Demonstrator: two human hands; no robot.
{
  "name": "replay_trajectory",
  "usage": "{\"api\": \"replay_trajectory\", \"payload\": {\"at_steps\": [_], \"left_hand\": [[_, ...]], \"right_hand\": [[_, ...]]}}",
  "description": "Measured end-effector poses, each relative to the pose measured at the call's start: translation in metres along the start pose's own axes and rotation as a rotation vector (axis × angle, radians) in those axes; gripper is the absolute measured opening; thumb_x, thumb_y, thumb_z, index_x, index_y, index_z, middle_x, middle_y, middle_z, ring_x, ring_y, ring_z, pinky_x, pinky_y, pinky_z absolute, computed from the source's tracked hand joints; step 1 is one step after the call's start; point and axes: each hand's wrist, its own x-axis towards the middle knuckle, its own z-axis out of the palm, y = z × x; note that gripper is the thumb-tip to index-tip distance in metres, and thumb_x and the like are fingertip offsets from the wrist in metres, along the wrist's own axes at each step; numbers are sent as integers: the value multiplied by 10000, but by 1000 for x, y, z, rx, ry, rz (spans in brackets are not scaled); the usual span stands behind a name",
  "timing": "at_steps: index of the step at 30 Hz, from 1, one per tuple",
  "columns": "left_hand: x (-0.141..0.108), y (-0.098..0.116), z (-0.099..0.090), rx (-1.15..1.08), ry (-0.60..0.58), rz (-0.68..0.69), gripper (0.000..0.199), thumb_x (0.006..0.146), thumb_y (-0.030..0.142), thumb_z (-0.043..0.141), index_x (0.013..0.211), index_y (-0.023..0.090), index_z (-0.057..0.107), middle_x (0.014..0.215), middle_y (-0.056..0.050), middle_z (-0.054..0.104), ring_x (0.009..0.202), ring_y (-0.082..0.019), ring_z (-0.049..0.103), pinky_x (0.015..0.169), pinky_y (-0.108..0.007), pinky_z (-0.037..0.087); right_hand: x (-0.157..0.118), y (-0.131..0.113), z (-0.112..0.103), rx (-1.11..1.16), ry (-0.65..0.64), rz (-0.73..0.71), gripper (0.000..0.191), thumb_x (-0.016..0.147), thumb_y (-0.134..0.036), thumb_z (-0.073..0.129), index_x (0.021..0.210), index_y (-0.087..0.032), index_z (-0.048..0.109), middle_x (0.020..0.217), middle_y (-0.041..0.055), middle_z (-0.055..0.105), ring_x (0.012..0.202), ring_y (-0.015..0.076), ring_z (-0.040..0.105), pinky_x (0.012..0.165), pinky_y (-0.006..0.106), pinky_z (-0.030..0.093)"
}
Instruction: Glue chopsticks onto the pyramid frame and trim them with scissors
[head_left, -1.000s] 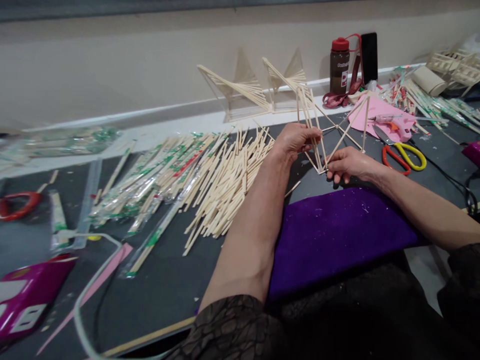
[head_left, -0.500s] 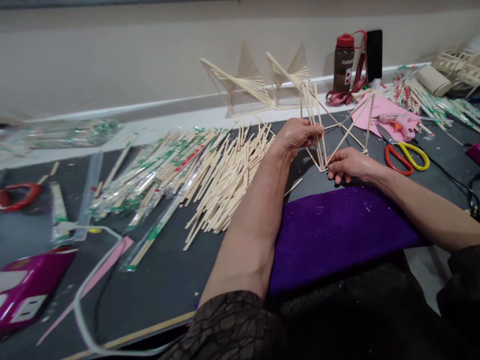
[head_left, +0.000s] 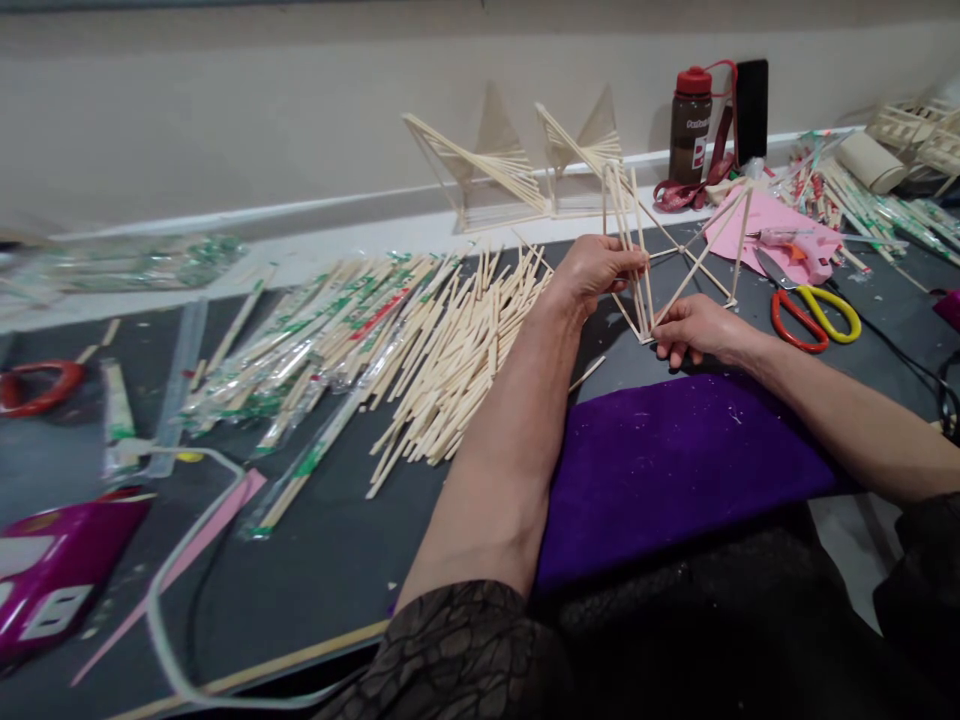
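Very little has changed over the last second: the whole view drifts slightly, bottle and scissors alike, while both hands keep the same hold. The left hand (head_left: 592, 270) grips a few upright sticks of an open, angular frame of pale wooden sticks (head_left: 681, 249), thumb on one side and fingers on the other. The right hand (head_left: 694, 328) has its fingertips closed at the frame's near lower corner, where several sticks meet; the exact contact is too small to make out. The frame appears to stand on the dark grey tabletop (head_left: 330, 590), just beyond a folded purple cloth (head_left: 675, 470).

That stillness suggests a moment of steadying the joint rather than shifting the sticks, though whether the corner is firm cannot be told. The pile of loose pale sticks (head_left: 457, 370) to the left of the frame looks unchanged. To the right, the scissors with one red and one yellow handle loop (head_left: 844, 312) and the pink glue gun (head_left: 814, 262) lie untouched. The brown bottle with a red cap (head_left: 688, 130) stands behind, near the wall.
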Motion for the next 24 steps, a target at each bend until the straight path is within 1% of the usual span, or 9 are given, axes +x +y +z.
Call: {"api": "replay_trajectory", "payload": {"at_steps": [3, 7, 17, 24], "left_hand": [[-2, 2, 0, -1, -3, -13, 128, 778, 94, 691, 663, 125, 646, 627, 2, 634, 582, -67, 564, 608, -226, 415], [-3, 3, 0, -11, -4, -17, 134, 793, 87, 683, 667, 118, 648, 625, 6, 633, 580, -59, 566, 598, -207, 413], [-2, 2, 0, -12, -13, -12, 118, 794, 96, 686, 686, 120, 648, 635, 6, 639, 575, -59, 571, 600, -199, 415], [-2, 3, 0, -2, -10, -8, 118, 802, 105, 687, 689, 120, 653, 652, 5, 648, 584, -60, 576, 625, -208, 429]], "right_hand": [[1, 0, 2, 13, 23, 1, 170, 947, -83, 565, 788, -143, 577, 625, 10, 646, 438, 73, 592, 330, 159, 312], [2, -1, 4, 6, 46, 18, 181, 957, -84, 553, 787, -143, 577, 607, 10, 645, 418, 68, 583, 309, 160, 312], [5, 0, 6, -34, 68, 32, 129, 974, -105, 547, 861, -123, 607, 616, 10, 648, 422, 59, 581, 304, 150, 316], [6, 0, 6, -42, 71, 24, 173, 966, -90, 537, 805, -143, 573, 622, 17, 647, 427, 75, 589, 319, 168, 328]]}}
